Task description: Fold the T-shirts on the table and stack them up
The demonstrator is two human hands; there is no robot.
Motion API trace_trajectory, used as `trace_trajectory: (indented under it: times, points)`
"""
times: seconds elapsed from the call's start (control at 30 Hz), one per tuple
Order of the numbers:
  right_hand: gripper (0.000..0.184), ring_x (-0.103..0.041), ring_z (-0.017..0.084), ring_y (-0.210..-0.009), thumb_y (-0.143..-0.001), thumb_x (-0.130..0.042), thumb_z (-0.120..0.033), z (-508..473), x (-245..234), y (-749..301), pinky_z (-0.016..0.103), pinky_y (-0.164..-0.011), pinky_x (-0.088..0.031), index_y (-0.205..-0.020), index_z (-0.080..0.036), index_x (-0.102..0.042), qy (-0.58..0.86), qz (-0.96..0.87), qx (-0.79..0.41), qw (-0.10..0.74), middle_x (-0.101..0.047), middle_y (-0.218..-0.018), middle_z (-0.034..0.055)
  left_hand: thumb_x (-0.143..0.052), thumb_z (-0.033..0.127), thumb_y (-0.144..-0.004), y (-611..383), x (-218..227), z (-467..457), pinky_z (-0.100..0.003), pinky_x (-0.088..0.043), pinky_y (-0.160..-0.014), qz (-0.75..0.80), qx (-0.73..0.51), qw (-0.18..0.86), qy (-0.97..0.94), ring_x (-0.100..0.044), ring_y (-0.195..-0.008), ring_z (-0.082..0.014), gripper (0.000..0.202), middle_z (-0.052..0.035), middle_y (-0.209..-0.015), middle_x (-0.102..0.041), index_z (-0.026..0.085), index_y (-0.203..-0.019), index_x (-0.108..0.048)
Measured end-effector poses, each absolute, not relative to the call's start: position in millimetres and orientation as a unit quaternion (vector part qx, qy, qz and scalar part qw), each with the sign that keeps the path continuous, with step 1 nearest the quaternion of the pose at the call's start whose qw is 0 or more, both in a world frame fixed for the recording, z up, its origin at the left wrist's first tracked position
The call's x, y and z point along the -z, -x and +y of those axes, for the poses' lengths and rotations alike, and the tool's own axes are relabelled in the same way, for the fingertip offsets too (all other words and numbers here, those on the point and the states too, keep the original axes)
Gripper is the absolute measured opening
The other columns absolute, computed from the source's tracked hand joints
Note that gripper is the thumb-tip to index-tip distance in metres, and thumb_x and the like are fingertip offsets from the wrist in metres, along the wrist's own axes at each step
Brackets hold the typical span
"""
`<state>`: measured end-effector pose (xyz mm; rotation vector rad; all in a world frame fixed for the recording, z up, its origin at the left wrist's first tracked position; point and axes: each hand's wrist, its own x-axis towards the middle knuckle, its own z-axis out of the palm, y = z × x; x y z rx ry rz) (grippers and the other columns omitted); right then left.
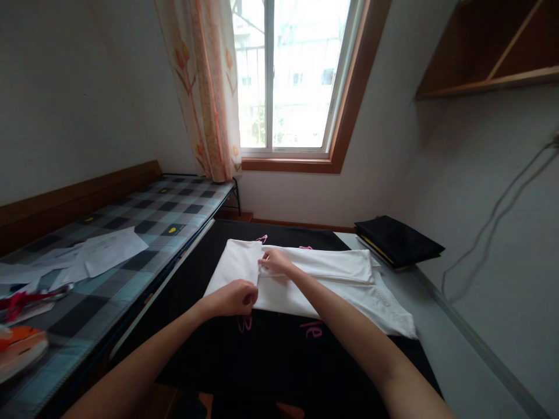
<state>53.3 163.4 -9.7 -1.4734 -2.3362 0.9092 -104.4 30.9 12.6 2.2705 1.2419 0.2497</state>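
Note:
A white shirt [314, 297] lies partly folded on a black cloth [271, 361] with pink lettering. Its left end is turned over into a flat panel, and a long strip is folded in along the far side. Faint raised or printed letters show near its right end. My left hand [238, 298] is closed on the near corner of the turned-over panel, its fingers curled under. Farther up the same fold edge, my right hand [274, 261] pinches the fabric, with my forearm reaching across the shirt.
To the left is a bed with a checked cover [192, 201], holding loose papers [116, 250] and a red item [30, 299]. A black folder [399, 240] sits at the table's back right. A cable [489, 218] hangs on the right wall; a window and curtain [213, 87] are behind.

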Motion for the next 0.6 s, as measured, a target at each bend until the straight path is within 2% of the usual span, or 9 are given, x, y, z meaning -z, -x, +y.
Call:
trace_trajectory:
  times: [0.17, 0.27, 0.4, 0.5, 0.6]
  points:
    - [0.012, -0.056, 0.014, -0.064, -0.077, -0.066, -0.026, 163, 15, -50, 0.022, -0.059, -0.036, -0.081, -0.016, -0.072, 0.509, -0.791, -0.312, 0.132, -0.067, -0.071, 0.0033, -0.054, 0.011, -0.064, 107, -16, 26, -0.021, -0.032, -0.055, 0.475, -0.083, 0.259, -0.837, -0.049, -0.060, -0.0101, 0.010, 0.0028, -0.068, -0.059, 0.018, -0.070, -0.058]
    - [0.013, -0.057, 0.013, -0.064, -0.080, -0.064, -0.026, 165, 17, -50, 0.022, -0.059, -0.037, -0.080, -0.015, -0.071, 0.508, -0.786, -0.322, 0.145, -0.067, -0.070, 0.0029, -0.057, 0.021, -0.069, 105, -20, 23, -0.022, -0.032, -0.054, 0.513, -0.077, 0.227, -0.824, -0.051, -0.060, -0.0114, 0.003, 0.0028, -0.068, -0.059, 0.019, -0.070, -0.056]
    - [0.014, -0.057, 0.012, -0.061, -0.084, -0.061, -0.025, 170, 21, -46, 0.020, -0.057, -0.038, -0.084, -0.014, -0.070, 0.504, -0.779, -0.334, 0.165, -0.067, -0.070, 0.0028, -0.060, 0.036, -0.074, 97, -21, 24, -0.024, -0.033, -0.057, 0.568, -0.066, 0.157, -0.805, -0.056, -0.066, -0.0158, 0.016, 0.0005, -0.073, -0.062, 0.020, -0.077, -0.056]
    - [0.014, -0.059, 0.012, -0.063, -0.086, -0.058, -0.024, 171, 21, -40, 0.020, -0.057, -0.038, -0.090, -0.015, -0.069, 0.509, -0.776, -0.327, 0.181, -0.069, -0.077, 0.0040, -0.058, 0.026, -0.073, 93, -18, 27, -0.025, -0.034, -0.058, 0.570, -0.043, 0.136, -0.809, -0.059, -0.069, -0.0183, 0.016, -0.0007, -0.077, -0.065, 0.022, -0.088, -0.058]
    - [0.011, -0.061, 0.015, -0.072, -0.081, -0.061, -0.021, 167, 19, -38, 0.022, -0.060, -0.038, -0.087, -0.016, -0.069, 0.522, -0.776, -0.300, 0.189, -0.070, -0.085, 0.0062, -0.052, 0.018, -0.075, 93, -17, 27, -0.025, -0.036, -0.060, 0.550, -0.042, 0.144, -0.822, -0.061, -0.070, -0.0182, 0.021, -0.0004, -0.076, -0.065, 0.023, -0.094, -0.058]
